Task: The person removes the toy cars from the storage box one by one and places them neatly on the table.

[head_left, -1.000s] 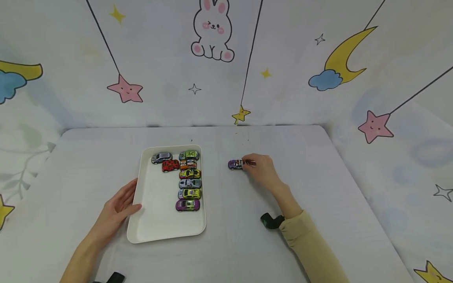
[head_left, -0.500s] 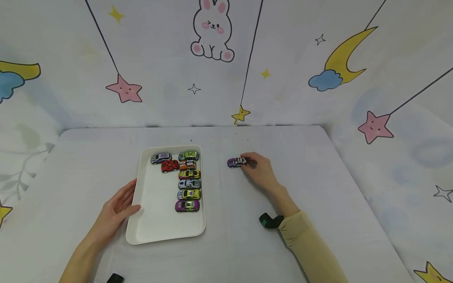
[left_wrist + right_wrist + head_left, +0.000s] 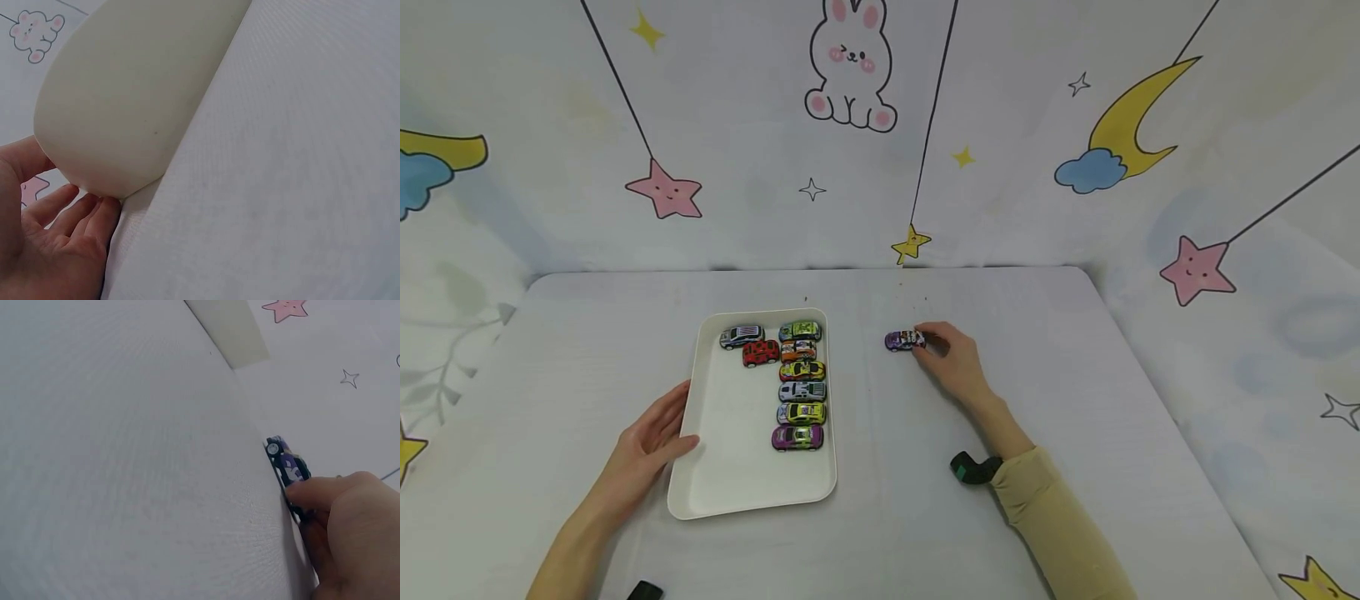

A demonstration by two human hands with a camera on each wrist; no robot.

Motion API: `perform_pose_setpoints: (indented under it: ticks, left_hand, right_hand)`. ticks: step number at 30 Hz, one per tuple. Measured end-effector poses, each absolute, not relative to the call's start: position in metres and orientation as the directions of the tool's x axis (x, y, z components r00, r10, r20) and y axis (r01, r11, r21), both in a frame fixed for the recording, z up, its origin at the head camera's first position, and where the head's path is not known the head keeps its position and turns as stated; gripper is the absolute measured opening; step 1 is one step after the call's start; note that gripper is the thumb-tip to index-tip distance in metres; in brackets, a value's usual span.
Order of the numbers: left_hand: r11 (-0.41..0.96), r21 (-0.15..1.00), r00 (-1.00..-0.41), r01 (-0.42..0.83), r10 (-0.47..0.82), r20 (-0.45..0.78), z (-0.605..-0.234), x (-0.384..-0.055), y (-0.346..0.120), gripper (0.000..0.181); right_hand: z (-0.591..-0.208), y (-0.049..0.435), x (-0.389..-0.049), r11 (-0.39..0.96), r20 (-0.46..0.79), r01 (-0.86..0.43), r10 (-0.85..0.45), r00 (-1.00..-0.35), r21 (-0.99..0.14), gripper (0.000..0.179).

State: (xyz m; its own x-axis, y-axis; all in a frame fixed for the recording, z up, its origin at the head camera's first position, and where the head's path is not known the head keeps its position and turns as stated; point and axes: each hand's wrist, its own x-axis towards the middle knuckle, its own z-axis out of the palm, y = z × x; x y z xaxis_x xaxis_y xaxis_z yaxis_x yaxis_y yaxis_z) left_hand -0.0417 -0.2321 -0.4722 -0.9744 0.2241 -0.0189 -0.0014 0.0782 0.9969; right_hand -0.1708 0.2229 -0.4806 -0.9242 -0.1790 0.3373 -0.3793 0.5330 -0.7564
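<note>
Beige sleeve aslant, hands on tray and purple car

In the head view, the right hand covers the rear end of a small purple toy car with dark and white markings; in the right wrist view, the thumb hides part of its side. The left hand's fingertips disappear behind the shallow white rectangular tray, which runs past the top edge in both wrist views. Graphics on the multicoloured toy cars inside are too small to read. The picture edge cuts off the printed white rabbit's ears and a black object at the bottom.
</note>
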Motion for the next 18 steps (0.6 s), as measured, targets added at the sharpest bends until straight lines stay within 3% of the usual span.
perform_pose_setpoints:
  ticks: [18]
  left_hand:
    - [0.059, 0.998, -0.973, 0.016, 0.23, 0.002, -0.4705, -0.0417, -0.2308, 0.072]
  right_hand:
    - [-0.4843, 0.225, -0.173, 0.532, 0.358, -0.38, -0.149, -0.922, -0.757, 0.034]
